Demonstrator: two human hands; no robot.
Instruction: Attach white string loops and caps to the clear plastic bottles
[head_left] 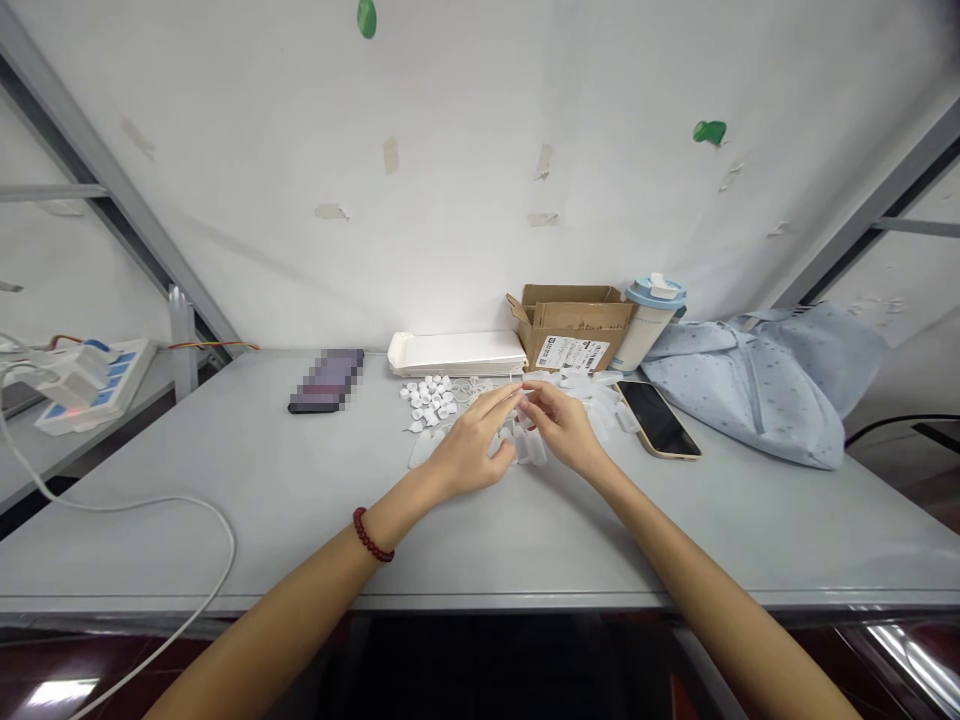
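My left hand (474, 446) reaches over the middle of the table with its fingers stretched out and the thumb apart. Its fingertips meet those of my right hand (561, 425), whose fingers are bent together in a pinch; whatever they hold is too small to make out. Beneath and behind both hands lie clear plastic pieces (534, 448) and a tangle of thin white strings (474, 386). Small white caps (429, 400) are heaped just left of my hands.
Behind the hands are a stack of white sleeves (457, 352), an open cardboard box (577, 325) and a lidded cup (646, 325). A phone (660, 420) and a light blue cloth bag (757, 385) lie right. A dark, partly blurred phone (327, 382) and white cable (187, 500) are left.
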